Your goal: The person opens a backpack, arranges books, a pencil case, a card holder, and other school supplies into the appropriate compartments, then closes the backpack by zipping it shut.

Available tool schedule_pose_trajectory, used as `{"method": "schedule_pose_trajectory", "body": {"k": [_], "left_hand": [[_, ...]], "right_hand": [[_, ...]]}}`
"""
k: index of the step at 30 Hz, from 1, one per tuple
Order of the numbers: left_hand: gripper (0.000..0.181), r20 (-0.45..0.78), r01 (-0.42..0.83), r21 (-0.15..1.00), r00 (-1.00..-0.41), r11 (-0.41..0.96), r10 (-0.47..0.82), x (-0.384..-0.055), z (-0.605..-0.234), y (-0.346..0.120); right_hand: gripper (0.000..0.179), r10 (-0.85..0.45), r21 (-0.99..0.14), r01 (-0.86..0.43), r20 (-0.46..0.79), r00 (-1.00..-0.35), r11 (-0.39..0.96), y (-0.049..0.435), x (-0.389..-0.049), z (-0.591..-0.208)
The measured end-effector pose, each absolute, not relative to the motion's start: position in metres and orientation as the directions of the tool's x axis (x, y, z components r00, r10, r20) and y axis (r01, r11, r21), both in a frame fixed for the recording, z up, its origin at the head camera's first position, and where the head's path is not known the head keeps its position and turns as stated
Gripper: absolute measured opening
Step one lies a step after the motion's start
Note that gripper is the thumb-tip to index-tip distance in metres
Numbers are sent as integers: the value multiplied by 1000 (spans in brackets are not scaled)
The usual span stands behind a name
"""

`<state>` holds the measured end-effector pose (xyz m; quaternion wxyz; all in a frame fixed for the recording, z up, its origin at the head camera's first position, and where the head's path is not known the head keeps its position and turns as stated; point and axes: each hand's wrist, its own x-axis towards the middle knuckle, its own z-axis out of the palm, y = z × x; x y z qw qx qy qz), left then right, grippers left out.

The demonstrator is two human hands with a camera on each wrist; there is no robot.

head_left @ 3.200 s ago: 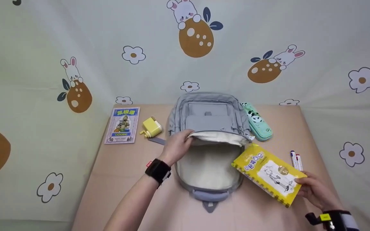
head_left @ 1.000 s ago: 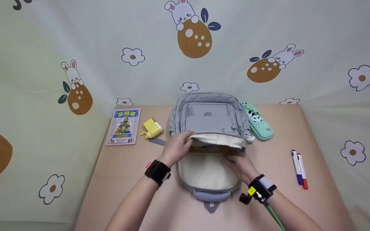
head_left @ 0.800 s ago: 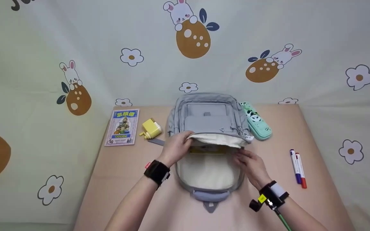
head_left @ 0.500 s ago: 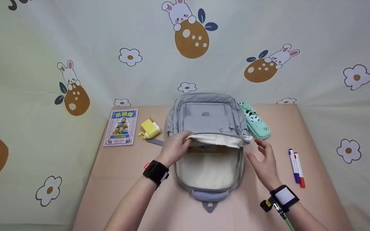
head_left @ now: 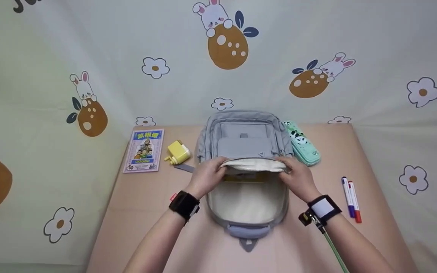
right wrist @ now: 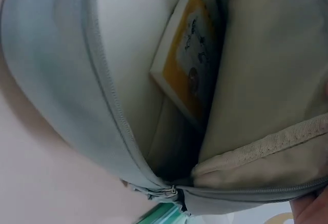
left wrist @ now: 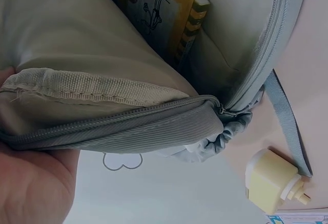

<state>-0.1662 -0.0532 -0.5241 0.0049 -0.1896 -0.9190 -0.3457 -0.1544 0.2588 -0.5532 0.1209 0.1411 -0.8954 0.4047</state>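
A grey backpack [head_left: 246,146] lies unzipped on the table, its pale lining showing. My left hand [head_left: 208,175] grips the raised edge of the opening at its left, thumb on the lining side. At the right end of that same edge, my right hand [head_left: 300,178] pinches the fabric. Inside the bag sits a yellow book [left wrist: 159,14], cover partly visible in both wrist views; its lower part is hidden in the bag. The zipper [right wrist: 171,190] is drawn back to the bag's side.
Left of the bag lie a purple-bordered book [head_left: 143,151] and a yellow crank pencil sharpener [head_left: 178,151], near a grey strap [head_left: 183,167]. A mint panda pencil case [head_left: 305,146] touches the bag's right side. Two markers [head_left: 351,199] lie further right.
The yellow book went from my right hand into the backpack. My right hand let go, drew out to the right, then took hold of the opening's edge. The left hand kept its grip.
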Motion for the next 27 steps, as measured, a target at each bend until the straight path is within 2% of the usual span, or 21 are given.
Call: {"method": "schedule_pose_trajectory", "body": {"k": [4, 9, 13, 16, 20, 23, 27], "left_hand": [[23, 120, 356, 631, -922, 689, 367, -167, -526, -55], [25, 98, 377, 649, -903, 661, 418, -169, -528, -58], [51, 63, 345, 706, -901, 619, 430, -168, -532, -70], [63, 64, 300, 727, -925, 617, 374, -167, -540, -86], [50, 148, 273, 687, -960, 673, 238, -173, -556, -116], [45, 170, 212, 625, -976, 751, 134, -181, -573, -145], [46, 82, 86, 489, -995, 868, 53, -189, -601, -187]], "right_hand": [[36, -109, -698, -313, 321, -941, 644, 256, -157, -552], [39, -64, -712, -259, 289, -955, 652, 255, -160, -550], [42, -46, -728, -241, 278, -960, 642, 255, -161, -550], [41, -39, -736, -236, 274, -961, 634, 254, -161, -549], [37, -24, -739, -228, 275, -961, 635, 253, -162, -547], [33, -23, -739, -230, 279, -960, 633, 251, -163, -546], [31, -33, -745, -238, 279, -960, 623, 247, -164, -545]]}}
